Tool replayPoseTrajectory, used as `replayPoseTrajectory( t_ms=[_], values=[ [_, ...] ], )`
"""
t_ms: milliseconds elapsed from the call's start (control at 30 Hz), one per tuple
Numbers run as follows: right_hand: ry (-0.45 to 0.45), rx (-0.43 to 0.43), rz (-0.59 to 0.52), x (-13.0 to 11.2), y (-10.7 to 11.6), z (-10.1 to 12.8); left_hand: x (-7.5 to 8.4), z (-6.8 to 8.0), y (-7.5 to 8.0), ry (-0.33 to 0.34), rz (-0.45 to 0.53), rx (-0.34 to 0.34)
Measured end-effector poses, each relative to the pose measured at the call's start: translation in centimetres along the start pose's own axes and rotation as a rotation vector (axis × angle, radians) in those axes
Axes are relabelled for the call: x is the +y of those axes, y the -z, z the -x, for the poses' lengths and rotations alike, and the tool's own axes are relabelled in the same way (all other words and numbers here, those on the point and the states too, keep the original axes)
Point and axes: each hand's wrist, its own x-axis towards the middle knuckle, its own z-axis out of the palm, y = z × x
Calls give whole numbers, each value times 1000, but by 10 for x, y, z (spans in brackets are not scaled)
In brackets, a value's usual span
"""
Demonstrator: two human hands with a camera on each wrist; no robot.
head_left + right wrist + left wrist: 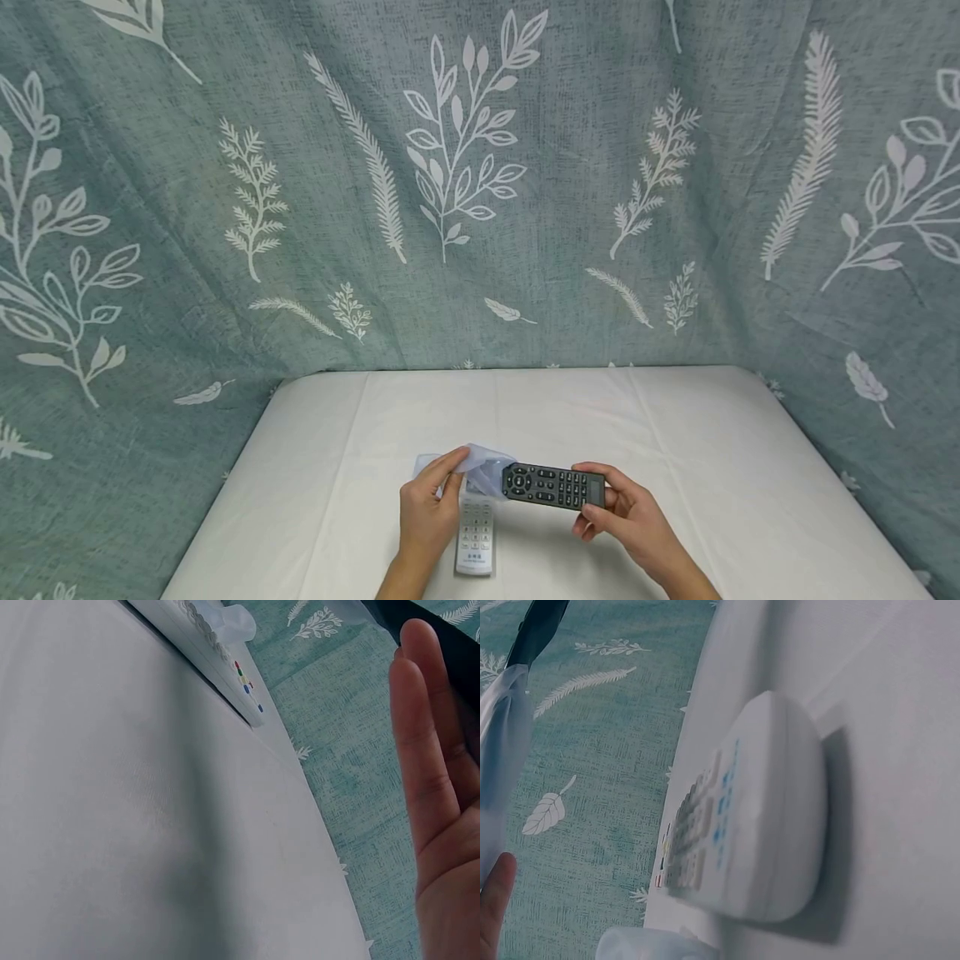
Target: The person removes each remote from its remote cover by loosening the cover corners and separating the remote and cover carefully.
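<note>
My right hand (626, 508) grips a black remote control (552, 487) by its right end, thumb below and fingers above and behind. The remote is held level above the table, buttons facing me. Its left end meets a translucent bluish plastic sleeve (489, 471); how far it sits inside cannot be told. My left hand (431, 512) pinches the sleeve between thumb and fingers. In the left wrist view, the sleeve (502, 742) hangs around the dark remote (536, 630). Beneath the hands, a white remote control (476, 537) lies buttons up on the table, its upper end hidden.
A white cloth covers the table (360, 533). Behind it and at both sides hangs a green-grey leaf-patterned curtain (555, 208). A translucent piece (656, 945) shows beyond the white remote; whether it belongs to the sleeve is unclear.
</note>
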Motion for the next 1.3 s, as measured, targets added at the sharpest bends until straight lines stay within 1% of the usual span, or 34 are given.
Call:
replayPoseTrajectory(
  t_ms=[200,233,300,433,500,633,733,967,1100,1300],
  values=[
    [11,-11,-7,0,2,1,1,0,1,12,7,-3],
    [17,-14,-7,0,2,1,0,0,1,4,4,-1],
    [31,-24,-6,-1,4,1,0,0,1,12,6,-2],
    [49,-36,-3,-1,5,0,-2,0,0,-17,-6,11],
    [47,-34,1,-1,5,0,-3,0,0,-19,-6,11],
    [33,-19,14,-1,5,1,-3,0,0,-4,2,2],
    [32,-10,21,0,6,2,-3,0,0,-11,-4,6],
    [30,-13,13,1,6,3,-3,1,1,-1,-14,10],
    [16,-13,19,1,7,4,-3,2,1,-8,-30,15],
    [20,-13,29,0,7,5,-5,4,1,-15,-26,14]
  ],
)
